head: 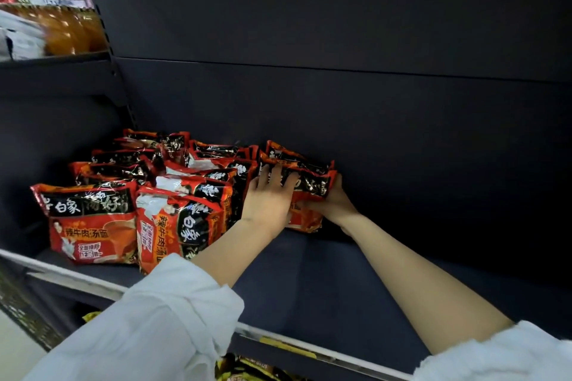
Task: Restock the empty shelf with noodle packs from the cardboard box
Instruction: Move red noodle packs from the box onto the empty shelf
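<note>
Left hand (pixel 268 195): fingers straight, pressed flat on noodle pack (pixel 305 192).
Right hand (pixel 332 199): fingers curled round same pack.
Pack: upright on shelf (pixel 325 281), beside stocked rows (pixel 161 182).

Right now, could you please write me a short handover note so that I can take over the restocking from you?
Left hand: fingers spread flat on the front of the noodle pack at the right end of the stock.
Right hand: gripping that same pack from its right side.
Done: two rows of packs stand at the left of the shelf; a third row is starting under the hands.
Left: the right part of the shelf is bare. The cardboard box is out of view, so I cannot tell how many packs remain.
</note>
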The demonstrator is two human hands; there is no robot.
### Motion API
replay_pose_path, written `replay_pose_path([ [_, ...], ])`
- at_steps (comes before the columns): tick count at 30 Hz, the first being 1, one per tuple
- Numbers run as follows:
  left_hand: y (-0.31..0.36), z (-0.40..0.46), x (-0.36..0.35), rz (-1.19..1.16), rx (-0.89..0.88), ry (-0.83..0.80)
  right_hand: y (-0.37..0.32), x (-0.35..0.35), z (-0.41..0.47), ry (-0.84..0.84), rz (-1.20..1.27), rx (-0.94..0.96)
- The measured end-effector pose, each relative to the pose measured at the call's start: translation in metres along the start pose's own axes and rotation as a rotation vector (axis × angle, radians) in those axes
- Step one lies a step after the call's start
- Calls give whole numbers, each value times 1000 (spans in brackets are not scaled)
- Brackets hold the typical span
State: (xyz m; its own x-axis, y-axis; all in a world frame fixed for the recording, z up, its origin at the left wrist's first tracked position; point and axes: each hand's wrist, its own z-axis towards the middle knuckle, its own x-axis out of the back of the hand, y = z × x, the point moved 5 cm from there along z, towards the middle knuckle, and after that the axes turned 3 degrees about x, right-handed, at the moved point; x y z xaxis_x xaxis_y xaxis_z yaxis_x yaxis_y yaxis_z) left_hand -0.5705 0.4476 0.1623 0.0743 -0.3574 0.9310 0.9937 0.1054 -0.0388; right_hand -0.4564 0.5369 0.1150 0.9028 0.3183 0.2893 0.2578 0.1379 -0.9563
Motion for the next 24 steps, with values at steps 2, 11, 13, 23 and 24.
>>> replay_pose_path([
  [2,1,-1,5,-18,14,10,0,1,0,4,-22,-7],
  [11,10,-20,42,-209,71,-10,-13,39,-51,105,-83,-55],
  [13,11,-33,54,-392,108,-57,-18,50,-75,163,-80,-53],
  [23,66,-164,108,-753,9,129,-59,67,-276,369,-216,110],
  [24,82,-182,110,-770,-26,122,-56,69,-300,390,-274,112],
])
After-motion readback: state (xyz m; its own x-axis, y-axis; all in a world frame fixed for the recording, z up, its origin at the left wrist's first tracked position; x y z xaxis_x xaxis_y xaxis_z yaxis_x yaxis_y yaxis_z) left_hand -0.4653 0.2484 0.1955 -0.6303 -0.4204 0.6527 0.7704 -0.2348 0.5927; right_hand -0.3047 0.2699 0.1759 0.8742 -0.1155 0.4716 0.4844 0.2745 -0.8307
